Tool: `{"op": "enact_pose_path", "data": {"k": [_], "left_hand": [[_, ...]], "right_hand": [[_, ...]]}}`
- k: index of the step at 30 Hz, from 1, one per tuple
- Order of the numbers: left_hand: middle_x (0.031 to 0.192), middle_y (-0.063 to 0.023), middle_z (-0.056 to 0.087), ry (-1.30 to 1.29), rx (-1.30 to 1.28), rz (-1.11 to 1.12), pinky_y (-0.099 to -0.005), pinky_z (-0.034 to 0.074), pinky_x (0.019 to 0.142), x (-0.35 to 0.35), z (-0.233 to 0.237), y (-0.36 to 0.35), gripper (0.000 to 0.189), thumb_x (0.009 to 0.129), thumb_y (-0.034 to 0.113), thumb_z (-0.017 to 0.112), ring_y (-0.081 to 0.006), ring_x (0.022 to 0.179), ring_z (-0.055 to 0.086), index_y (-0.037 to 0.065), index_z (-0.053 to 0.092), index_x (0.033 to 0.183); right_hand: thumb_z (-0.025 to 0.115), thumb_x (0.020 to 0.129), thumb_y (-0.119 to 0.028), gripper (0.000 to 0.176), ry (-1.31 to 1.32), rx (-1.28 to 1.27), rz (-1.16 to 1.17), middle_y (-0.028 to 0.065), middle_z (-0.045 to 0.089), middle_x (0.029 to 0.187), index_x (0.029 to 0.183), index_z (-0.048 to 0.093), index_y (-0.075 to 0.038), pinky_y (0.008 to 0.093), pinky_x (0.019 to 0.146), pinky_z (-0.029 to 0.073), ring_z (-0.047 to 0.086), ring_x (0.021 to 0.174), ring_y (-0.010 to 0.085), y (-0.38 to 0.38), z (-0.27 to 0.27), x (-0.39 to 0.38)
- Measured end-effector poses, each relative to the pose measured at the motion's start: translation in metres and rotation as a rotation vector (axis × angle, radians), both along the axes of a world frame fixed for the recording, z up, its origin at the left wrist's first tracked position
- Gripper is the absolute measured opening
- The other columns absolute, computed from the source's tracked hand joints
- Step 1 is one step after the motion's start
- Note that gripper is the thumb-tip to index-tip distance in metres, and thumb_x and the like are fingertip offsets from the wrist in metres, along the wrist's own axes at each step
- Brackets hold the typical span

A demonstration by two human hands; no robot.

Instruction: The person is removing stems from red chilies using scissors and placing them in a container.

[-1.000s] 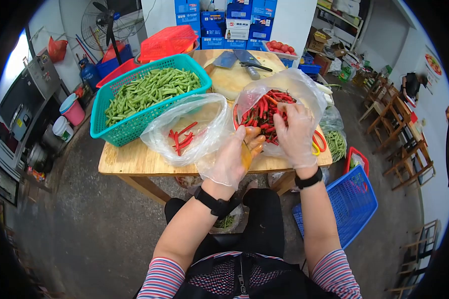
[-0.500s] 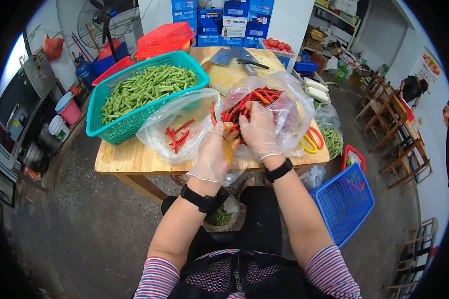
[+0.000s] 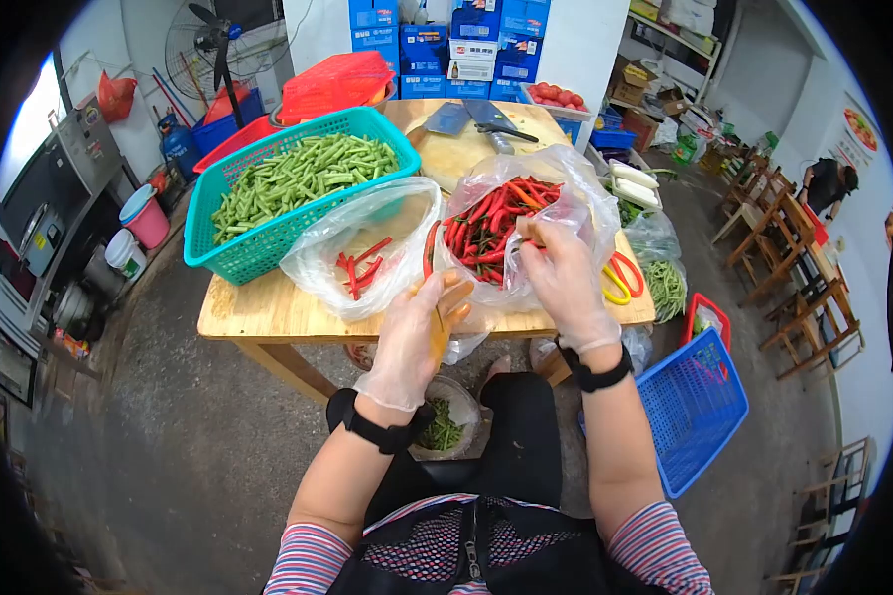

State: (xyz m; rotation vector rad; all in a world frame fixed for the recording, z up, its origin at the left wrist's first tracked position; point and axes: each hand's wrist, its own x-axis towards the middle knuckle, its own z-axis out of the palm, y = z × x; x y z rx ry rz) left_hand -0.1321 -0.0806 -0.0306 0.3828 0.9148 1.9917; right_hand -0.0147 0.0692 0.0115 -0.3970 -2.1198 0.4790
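Both hands wear clear gloves. My left hand (image 3: 419, 322) holds a red chili (image 3: 431, 248) upright between thumb and index finger, its other fingers loosely curled. At the right part of a plastic bag (image 3: 593, 198) full of red chilies (image 3: 496, 223), my right hand (image 3: 563, 273) has its fingers pinched together; what they grip is too small to make out. A second clear bag (image 3: 313, 263), to the left, holds several stemless red chilies (image 3: 364, 270). Scissors with red and yellow handles (image 3: 617, 288) lie right of my right hand.
A teal basket (image 3: 218, 260) of cut green beans stands on the table's left. Behind the bags, a cleaver (image 3: 448, 118) and a knife lie on a round board (image 3: 437, 159). A blue crate (image 3: 700, 412) is on the floor, right. Under the table stands a bin (image 3: 458, 397). A person (image 3: 826, 186) is far right.
My right hand has drawn back from the chilies, toward the right and slightly down. My left hand has moved a little down and left, its chili still upright. The hands are farther apart.
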Motion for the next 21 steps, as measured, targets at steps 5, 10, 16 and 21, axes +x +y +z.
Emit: {"op": "enact_pose_path", "data": {"k": [5,10,16,21], "left_hand": [[0.116,-0.0133,0.060,0.031,0.071,-0.011,-0.0358,0.045,0.089,0.006,-0.011,-0.045,0.033,0.095,0.027,0.053,-0.0245,0.109,0.058,0.000,0.053,0.115],[0.103,-0.0157,0.065,-0.082,-0.028,-0.240,-0.0274,0.052,0.068,0.029,-0.016,-0.091,0.036,0.094,0.028,0.055,-0.0204,0.080,0.066,0.002,0.051,0.118],[0.097,-0.0173,0.066,-0.234,-0.107,-0.496,-0.0279,0.054,0.068,0.049,-0.053,-0.118,0.033,0.095,0.026,0.055,-0.0191,0.078,0.067,0.002,0.053,0.116],[0.092,-0.0163,0.066,-0.228,-0.185,-0.486,-0.0271,0.053,0.066,0.051,-0.053,-0.121,0.030,0.094,0.022,0.055,-0.0182,0.073,0.065,0.000,0.054,0.113]], "right_hand": [[0.059,0.083,-0.002,0.019,0.070,-0.134,0.008,0.0163,0.065,0.090,0.101,0.062,0.002,0.0351,0.077,0.049,0.064,0.084,0.0306,-0.054,-0.021,0.027],[0.058,0.090,-0.007,0.020,0.070,-0.734,0.323,0.0053,0.063,0.092,0.108,0.061,0.002,0.0250,0.076,0.047,0.058,0.083,0.0098,-0.105,-0.058,0.042],[0.054,0.096,-0.018,0.028,-0.014,-1.193,0.508,0.0017,0.060,0.099,0.116,0.058,0.001,0.0234,0.082,0.044,0.053,0.089,0.0073,-0.127,-0.076,0.044],[0.057,0.095,-0.018,0.020,-0.011,-1.340,0.487,0.0009,0.064,0.088,0.097,0.064,0.000,0.0214,0.074,0.045,0.053,0.077,0.0053,-0.126,-0.100,0.040]]}}
